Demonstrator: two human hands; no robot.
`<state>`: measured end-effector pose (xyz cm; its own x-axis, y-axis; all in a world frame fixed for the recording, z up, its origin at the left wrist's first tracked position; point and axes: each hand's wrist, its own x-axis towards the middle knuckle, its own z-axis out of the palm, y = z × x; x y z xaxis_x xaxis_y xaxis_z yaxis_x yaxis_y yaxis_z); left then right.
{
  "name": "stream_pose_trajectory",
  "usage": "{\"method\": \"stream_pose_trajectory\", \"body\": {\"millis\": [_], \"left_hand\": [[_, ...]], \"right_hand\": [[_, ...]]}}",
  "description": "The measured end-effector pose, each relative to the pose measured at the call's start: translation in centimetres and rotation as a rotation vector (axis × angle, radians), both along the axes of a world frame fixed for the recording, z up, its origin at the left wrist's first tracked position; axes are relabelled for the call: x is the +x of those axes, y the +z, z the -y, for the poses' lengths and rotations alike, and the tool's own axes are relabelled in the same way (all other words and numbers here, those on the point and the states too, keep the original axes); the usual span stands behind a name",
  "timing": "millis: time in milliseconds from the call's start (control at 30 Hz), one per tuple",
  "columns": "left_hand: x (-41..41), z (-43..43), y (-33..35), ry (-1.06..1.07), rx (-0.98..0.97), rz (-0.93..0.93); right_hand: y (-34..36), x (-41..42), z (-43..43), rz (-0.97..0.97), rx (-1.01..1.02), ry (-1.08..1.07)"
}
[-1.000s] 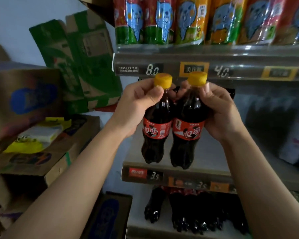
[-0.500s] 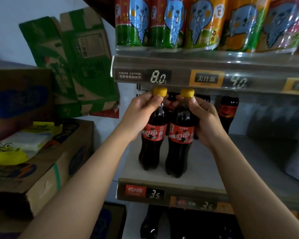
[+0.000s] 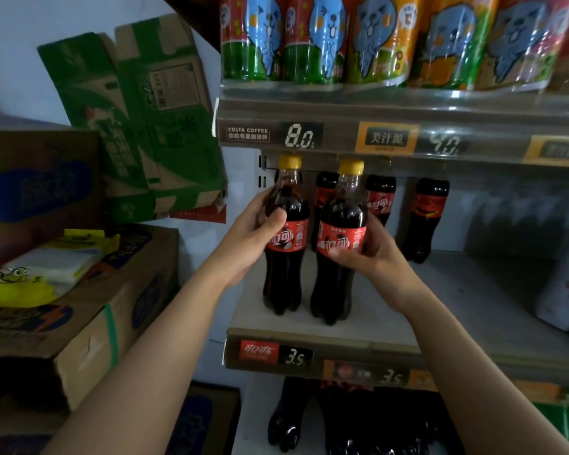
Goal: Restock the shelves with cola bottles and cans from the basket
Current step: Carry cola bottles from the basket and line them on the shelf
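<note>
Our left hand (image 3: pixel 260 231) kept its grip clamped on the left cola bottle (image 3: pixel 284 267), and our right hand (image 3: pixel 372 254) on the right cola bottle (image 3: pixel 337 274). Both seemed to stand near the shelf (image 3: pixel 391 323) front edge. A careless release could tip one off.

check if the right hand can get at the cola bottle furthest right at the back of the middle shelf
Probably yes, once free. The right hand grips a yellow-capped bottle just left of the rightmost back bottle, and the shelf in front of that one is bare.
</note>
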<state>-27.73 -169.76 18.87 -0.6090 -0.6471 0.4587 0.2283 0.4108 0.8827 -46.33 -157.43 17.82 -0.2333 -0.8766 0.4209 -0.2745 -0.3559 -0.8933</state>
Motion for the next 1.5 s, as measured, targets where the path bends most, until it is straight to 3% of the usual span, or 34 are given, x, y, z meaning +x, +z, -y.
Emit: {"method": "stream_pose_trajectory", "body": {"millis": [200,433,867,1500], "left_hand": [[1.2,0.7,-4.8,0.069,0.033,0.253],[-0.2,3.1,-6.1,0.169,-0.055,0.261],[-4.8,7.5,-5.8,0.26,-0.011,0.249],[-5.3,8.1,-5.5,0.258,-0.042,0.303]], "right_hand": [[-4.0,-0.2,-0.3,-0.245,0.236,-0.183],[-3.9,-1.4,1.6,-0.354,0.268,-0.248],[-3.2,-4.7,9.2,-0.217,0.299,-0.347],[-3.8,-4.5,10.0,-0.177,0.29,-0.395]]}}
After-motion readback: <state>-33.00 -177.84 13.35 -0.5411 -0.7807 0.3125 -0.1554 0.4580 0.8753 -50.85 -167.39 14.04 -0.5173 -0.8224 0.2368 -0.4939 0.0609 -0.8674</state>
